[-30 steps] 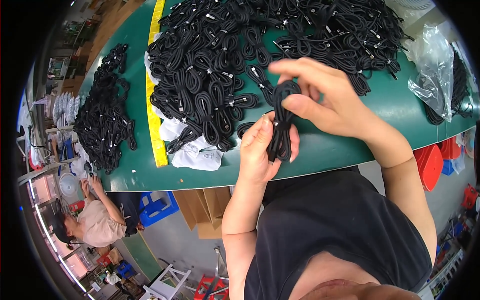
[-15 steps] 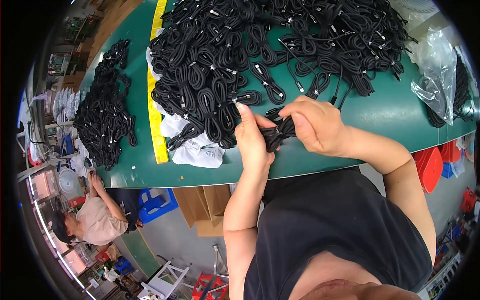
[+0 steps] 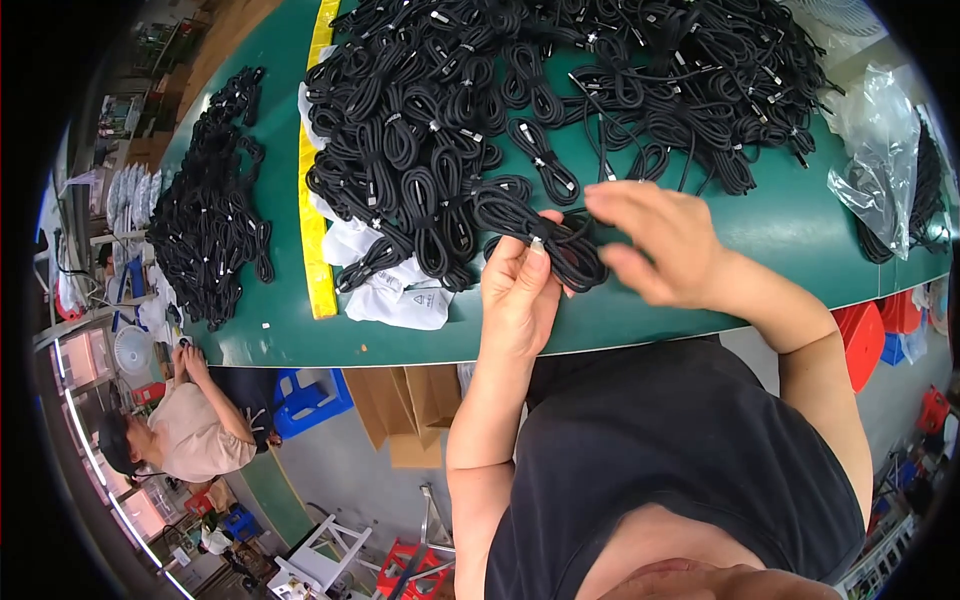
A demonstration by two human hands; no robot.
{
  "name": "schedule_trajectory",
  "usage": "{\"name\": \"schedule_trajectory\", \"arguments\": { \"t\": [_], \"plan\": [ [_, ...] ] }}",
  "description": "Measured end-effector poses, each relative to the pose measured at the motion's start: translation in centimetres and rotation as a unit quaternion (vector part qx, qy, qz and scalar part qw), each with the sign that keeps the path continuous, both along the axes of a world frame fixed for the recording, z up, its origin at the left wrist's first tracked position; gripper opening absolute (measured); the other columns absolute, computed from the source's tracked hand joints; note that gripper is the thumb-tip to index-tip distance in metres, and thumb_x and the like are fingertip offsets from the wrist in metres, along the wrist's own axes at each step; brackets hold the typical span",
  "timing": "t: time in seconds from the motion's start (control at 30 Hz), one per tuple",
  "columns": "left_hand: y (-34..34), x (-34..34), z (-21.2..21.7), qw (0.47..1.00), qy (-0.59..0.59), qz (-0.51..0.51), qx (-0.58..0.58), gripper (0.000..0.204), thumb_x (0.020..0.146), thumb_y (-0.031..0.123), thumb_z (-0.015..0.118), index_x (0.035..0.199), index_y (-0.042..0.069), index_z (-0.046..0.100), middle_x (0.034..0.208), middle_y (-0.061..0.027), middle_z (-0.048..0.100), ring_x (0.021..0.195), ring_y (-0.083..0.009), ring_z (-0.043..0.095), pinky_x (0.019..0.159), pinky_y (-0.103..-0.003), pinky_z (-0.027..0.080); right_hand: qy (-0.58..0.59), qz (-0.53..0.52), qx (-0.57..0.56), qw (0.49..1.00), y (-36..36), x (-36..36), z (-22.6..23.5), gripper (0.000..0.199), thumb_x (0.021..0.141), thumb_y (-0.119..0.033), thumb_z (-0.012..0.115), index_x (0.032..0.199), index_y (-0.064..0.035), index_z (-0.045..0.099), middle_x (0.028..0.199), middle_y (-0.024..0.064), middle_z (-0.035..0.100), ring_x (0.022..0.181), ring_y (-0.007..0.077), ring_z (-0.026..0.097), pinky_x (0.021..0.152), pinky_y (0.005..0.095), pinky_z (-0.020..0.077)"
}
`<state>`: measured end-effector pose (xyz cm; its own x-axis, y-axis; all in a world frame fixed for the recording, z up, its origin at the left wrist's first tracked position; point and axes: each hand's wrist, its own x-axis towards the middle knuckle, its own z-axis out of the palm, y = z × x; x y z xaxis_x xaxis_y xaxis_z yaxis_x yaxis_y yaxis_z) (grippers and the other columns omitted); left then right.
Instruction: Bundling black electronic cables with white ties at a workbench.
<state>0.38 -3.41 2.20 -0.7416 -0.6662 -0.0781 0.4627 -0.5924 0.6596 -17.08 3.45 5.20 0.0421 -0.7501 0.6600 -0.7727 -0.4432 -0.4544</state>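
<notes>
A coiled black cable bundle [image 3: 535,235], gathered at its middle, is in my left hand [image 3: 522,295], with the thumb pressed on top of it. My right hand [image 3: 660,245] is just right of the bundle, fingers apart and slightly blurred, with nothing visible in it. Beyond both hands spreads a big heap of similar black coiled cables [image 3: 420,130], many showing silver connector ends. One separate cable coil [image 3: 543,162] lies on the green table just past the held bundle.
Yellow tape [image 3: 315,220] divides the green table [image 3: 310,348]; left of it lies another cable pile [image 3: 210,220]. White plastic bags [image 3: 410,308] are partly under the heap. A clear bag [image 3: 880,160] sits at right. Another person [image 3: 200,420] works at far left.
My right hand has come off the bundle, moved slightly right, and its fingers have opened. The bundle in my left hand now lies turned with its loops in fuller view.
</notes>
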Motion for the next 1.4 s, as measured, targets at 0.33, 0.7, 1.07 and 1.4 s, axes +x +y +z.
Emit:
{"name": "schedule_trajectory", "arguments": {
  "t": [0.33,0.7,1.07,1.4],
  "plan": [
    [0.3,0.2,0.1,0.999,-0.001,0.011,-0.035,0.036,0.082,0.014,0.063,0.111,-0.002,0.049,0.102,-0.0115,0.056,0.094,-0.0180,0.054,0.084,-0.031,0.043,-0.089,0.106,0.178,0.974,0.6,-0.6,0.5,0.013,0.071,-0.009,0.066,0.078,-0.0045,0.056,0.069,0.0065,0.053,0.064,0.0248,0.055,0.055,0.0345,0.0440],
    [1.2,0.2,-0.9,0.997,-0.026,0.000,-0.073,0.033,0.080,0.011,0.064,0.109,0.001,0.050,0.106,-0.0081,0.055,0.096,-0.0157,0.052,0.086,-0.029,0.041,-0.061,0.059,0.167,0.982,0.6,1.0,1.6,0.013,0.069,-0.007,0.063,0.075,-0.0039,0.052,0.070,0.0080,0.053,0.064,0.0270,0.056,0.053,0.0368,0.0447],
    [0.8,-0.1,-0.5,0.995,-0.046,0.035,-0.084,0.031,0.083,0.012,0.062,0.109,0.001,0.051,0.104,-0.0084,0.056,0.092,-0.0149,0.054,0.085,-0.030,0.042,-0.038,0.010,0.182,0.983,0.8,1.1,2.0,0.013,0.071,-0.010,0.063,0.077,-0.0037,0.053,0.073,0.0079,0.054,0.066,0.0268,0.056,0.053,0.0377,0.0452],
    [0.5,-0.2,-0.8,0.995,-0.051,0.033,-0.074,0.032,0.084,0.011,0.060,0.112,0.000,0.050,0.108,-0.0083,0.055,0.095,-0.0138,0.053,0.086,-0.028,0.041,-0.012,-0.004,0.152,0.988,0.6,1.7,1.8,0.014,0.074,-0.010,0.061,0.083,-0.0015,0.056,0.073,0.0079,0.052,0.063,0.0242,0.056,0.050,0.0345,0.0463]
  ]
}}
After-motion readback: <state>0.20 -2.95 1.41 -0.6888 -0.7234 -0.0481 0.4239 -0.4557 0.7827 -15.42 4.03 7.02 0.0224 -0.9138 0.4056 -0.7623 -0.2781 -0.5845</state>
